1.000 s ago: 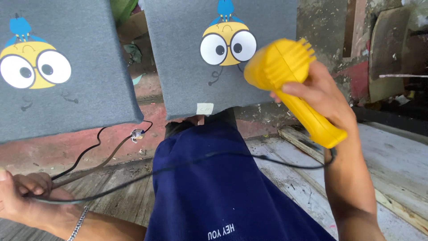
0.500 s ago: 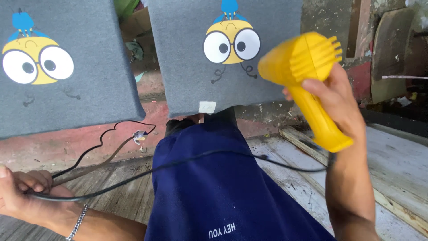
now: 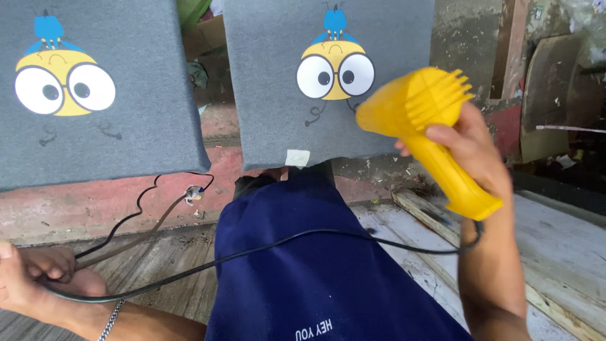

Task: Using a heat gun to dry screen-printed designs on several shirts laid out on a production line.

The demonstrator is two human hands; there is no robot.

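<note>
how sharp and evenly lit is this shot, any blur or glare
Head view: soft daylight, no hard glare; the yellow plastic heat gun in the right hand and the grey printed fabric panel are sharp; the left hand at the frame edge is slightly soft; the right background is dim.

Yellow heat gun (image 3: pixel 429 126), grey cartoon-print shirts (image 3: pixel 328 76), black cord (image 3: pixel 284 243)

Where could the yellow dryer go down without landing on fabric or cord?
Bare planks right of the navy garment, beyond the right hand. Left is crowded: black cord and left hand cover the boards beneath the grey printed panels.
</note>
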